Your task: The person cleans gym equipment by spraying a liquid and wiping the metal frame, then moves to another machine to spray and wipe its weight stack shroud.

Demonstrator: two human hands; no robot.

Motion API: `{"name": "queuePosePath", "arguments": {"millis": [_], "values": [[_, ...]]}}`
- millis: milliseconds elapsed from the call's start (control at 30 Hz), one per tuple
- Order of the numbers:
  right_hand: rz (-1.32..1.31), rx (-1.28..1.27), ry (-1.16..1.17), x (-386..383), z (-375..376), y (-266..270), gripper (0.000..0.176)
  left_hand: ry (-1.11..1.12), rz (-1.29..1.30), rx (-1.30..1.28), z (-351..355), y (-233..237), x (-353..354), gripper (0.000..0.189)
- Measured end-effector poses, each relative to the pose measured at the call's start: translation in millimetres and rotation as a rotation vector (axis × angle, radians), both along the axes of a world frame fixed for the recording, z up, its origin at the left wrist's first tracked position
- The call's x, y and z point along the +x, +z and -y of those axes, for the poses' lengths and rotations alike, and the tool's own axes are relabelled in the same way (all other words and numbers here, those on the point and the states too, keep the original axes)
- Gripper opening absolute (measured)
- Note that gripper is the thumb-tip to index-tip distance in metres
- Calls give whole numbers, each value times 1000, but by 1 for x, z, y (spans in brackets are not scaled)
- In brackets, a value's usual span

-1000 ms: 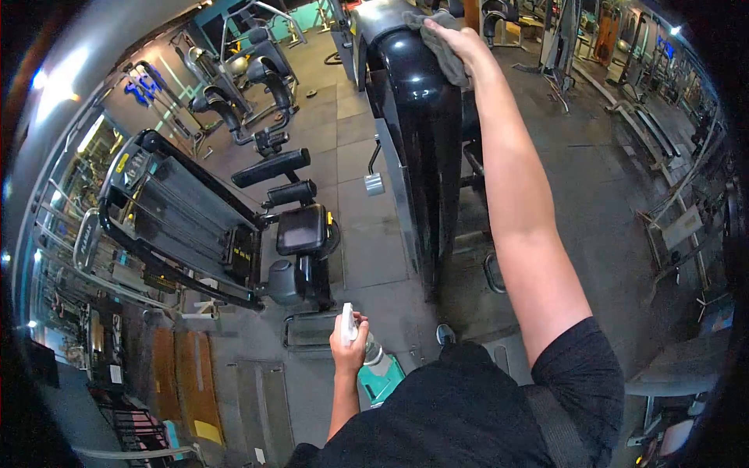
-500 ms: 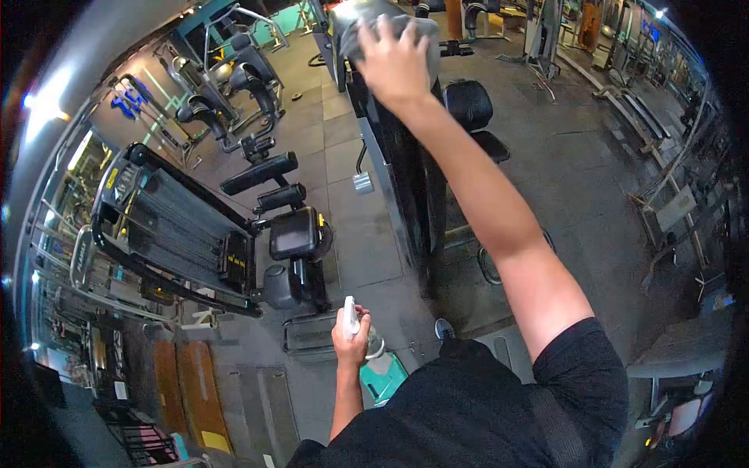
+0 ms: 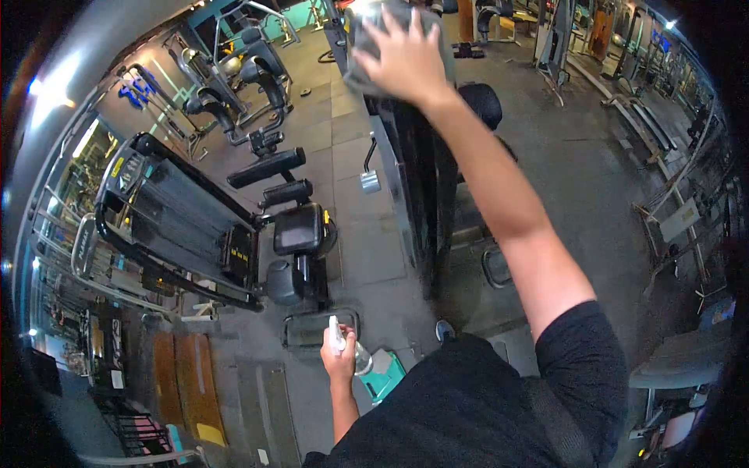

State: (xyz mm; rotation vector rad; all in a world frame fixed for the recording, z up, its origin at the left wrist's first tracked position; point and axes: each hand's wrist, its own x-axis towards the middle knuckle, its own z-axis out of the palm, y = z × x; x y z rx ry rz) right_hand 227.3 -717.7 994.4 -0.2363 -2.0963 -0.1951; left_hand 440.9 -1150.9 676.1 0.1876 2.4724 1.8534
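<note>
Rag point(image 3: 360, 73) — matt cloth; spray bottle point(image 3: 363, 360) — smooth plastic.

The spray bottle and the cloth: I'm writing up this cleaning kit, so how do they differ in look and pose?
The spray bottle looks see-through with a white spray head; the cloth is grey and soft.
The spray bottle is gripped in the curled left hand, while the cloth lies under the spread right hand at the top of the black machine.
Both are in the person's hands.
</note>
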Motion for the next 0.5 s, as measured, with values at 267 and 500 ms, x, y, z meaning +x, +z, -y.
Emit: {"name": "queuePosePath", "arguments": {"millis": [267,500], "values": [[-269,-46,-232,41,34,-47,105,78,32,181,5,3,20,26],[-334,-414,-108,58,38,-106,128,83,68,72,33,-14,50,22]]}}
